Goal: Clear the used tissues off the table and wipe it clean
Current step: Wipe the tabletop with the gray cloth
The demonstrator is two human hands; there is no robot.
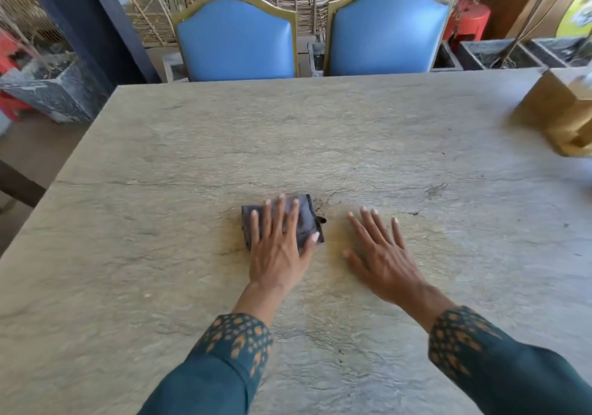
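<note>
1. Now, head view: the left hand (275, 238) lies flat, fingers straight, pressing a folded dark cloth (301, 219) onto the stone table (320, 132), near centre.
2. Right hand (381, 251) is spread flat just right of the cloth, holding nothing.
3. No tissues show; wiping looks under way.
4. Best keep the palm firm and overlap strokes toward the wooden box (557, 116), far right.
</note>
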